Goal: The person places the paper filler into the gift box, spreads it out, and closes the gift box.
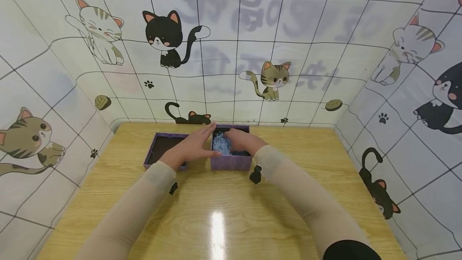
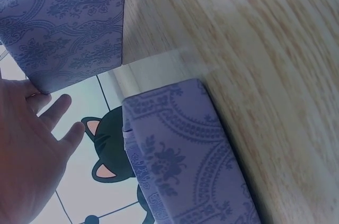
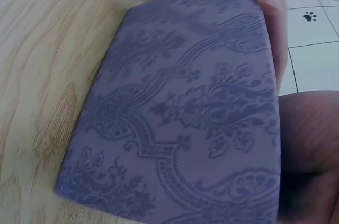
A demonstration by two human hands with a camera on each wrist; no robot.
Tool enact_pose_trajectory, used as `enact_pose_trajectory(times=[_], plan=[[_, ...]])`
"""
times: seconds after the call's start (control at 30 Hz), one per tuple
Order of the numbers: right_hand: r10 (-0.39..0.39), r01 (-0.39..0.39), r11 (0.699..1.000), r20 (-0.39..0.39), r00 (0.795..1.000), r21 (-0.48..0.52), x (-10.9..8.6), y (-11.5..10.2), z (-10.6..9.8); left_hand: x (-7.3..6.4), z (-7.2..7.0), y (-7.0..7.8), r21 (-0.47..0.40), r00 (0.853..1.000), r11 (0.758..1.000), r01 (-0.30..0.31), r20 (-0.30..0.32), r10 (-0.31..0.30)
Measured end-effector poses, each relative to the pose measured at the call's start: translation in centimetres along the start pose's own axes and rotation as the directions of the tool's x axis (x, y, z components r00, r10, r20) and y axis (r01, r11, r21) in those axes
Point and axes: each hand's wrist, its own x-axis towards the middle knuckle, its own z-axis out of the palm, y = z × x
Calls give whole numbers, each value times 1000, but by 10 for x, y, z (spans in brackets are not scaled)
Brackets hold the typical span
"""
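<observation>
Head view: I see the left grip (image 1: 193,145) spread apart, touching the purple box (image 1: 231,163); inside it, right grip (image 1: 245,140) meets blue shreds (image 1: 221,143), closure I cannot tell.

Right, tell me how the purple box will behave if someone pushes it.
The box is likely stiff: its walls look flat and its edges crisp. It would probably slide, not roll, since it sits flat on the table. It may be light, as loose blue shreds show inside, though anything under them is hidden.
</observation>
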Motion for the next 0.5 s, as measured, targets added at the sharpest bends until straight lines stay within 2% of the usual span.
enact_pose_trajectory(times=[0.27, 0.5], plan=[[15, -19, 991, -31, 999, -129, -11, -4, -10, 1, 1, -1, -11, 1000, 1000, -13, 5, 13], [12, -9, 994, 33, 999, -111, -10, -3, -13, 2, 2, -3, 4, 1000, 1000, -5, -2, 5]])
